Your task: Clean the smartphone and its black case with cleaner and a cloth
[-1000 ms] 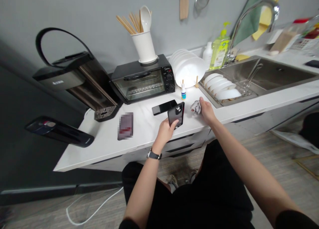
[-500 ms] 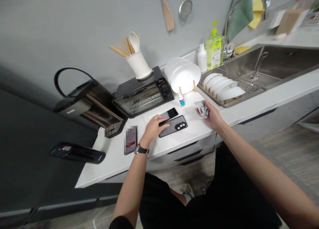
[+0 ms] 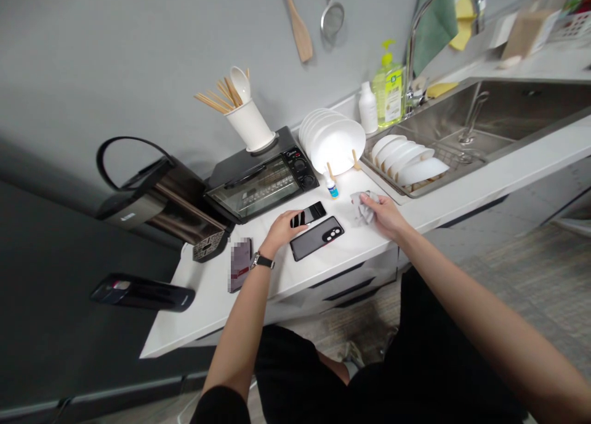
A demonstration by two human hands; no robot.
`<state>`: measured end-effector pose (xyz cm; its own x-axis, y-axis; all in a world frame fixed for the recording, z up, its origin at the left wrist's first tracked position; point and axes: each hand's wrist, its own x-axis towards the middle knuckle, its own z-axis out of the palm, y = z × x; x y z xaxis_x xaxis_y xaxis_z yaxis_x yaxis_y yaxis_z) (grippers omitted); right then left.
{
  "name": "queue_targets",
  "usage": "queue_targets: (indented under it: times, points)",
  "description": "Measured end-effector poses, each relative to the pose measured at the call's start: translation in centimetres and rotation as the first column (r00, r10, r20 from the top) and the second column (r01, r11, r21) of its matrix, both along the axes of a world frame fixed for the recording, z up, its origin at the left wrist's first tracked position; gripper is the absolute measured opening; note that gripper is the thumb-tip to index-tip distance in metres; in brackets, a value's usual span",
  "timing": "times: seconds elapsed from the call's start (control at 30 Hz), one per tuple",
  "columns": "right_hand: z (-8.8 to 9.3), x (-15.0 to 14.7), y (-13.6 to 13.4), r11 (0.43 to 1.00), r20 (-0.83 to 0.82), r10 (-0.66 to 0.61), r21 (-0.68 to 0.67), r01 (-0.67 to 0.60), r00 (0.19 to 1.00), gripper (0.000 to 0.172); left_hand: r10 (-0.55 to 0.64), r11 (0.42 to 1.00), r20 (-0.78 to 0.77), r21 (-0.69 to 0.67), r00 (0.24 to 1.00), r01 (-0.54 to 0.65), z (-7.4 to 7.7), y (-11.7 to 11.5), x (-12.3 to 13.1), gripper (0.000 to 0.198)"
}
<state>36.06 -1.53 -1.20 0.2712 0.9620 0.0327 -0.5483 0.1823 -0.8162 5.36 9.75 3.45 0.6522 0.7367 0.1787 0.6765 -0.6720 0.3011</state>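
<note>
The long white counter runs from the lower left of the frame up to the right, with the steel sink at the upper right and a black toaster oven left of the middle. At the front, near the middle, the left hand has its thumb and fingers bent around the left end of a black phone; I can't tell if it is squeezing. The right hand, right of the middle, is closed on a crumpled grey cloth. A see-through dark phone case lies flat in front of the phone. The big change is that the left hand has let go of the case, so now it seems busy with the phone. A second ago that hand held the case up in the air. The cloth was in the right hand then, too. The tiny bottle still stands behind them.
</note>
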Motion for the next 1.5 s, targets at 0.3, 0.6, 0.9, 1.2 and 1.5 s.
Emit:
queue_targets:
  times: [0.3, 0.6, 0.9, 1.2, 1.5]
  points:
    - [0.6, -0.3, -0.1, 0.999, 0.012, -0.002, -0.043, 0.002, 1.000, 0.051, 0.178, 0.979, 0.402, -0.165, 0.898, -0.120, 1.2, -1.2, -0.5, 0.046]
    - [0.0, -2.3, 0.2, 0.996, 0.686, -0.085, 0.079, 0.043, 0.723, 0.072, 0.426, 0.500, 0.476, -0.832, 0.769, 0.238, 2.4, -9.5, 0.6, 0.057]
    - [-0.4, -7.4, 1.3, 0.994, 0.898, -0.081, 0.105, -0.032, 0.433, 0.058, 0.325, 0.797, 0.458, -0.604, 0.828, 0.021, 0.3, -10.7, 0.6, 0.051]
    - [-1.0, -6.8, 1.3, 0.995, 0.963, -0.098, 0.088, 0.049, 0.253, 0.050, 0.220, 0.972, 0.245, 0.022, 0.944, -0.232, -1.9, -15.9, -0.8, 0.087]
    - [0.5, -8.0, -0.3, 0.951, 0.949, -0.301, 0.306, 0.041, -0.095, 0.038, 0.187, 0.980, 0.295, 0.016, 0.937, -0.200, -3.3, -15.6, -1.9, 0.089]
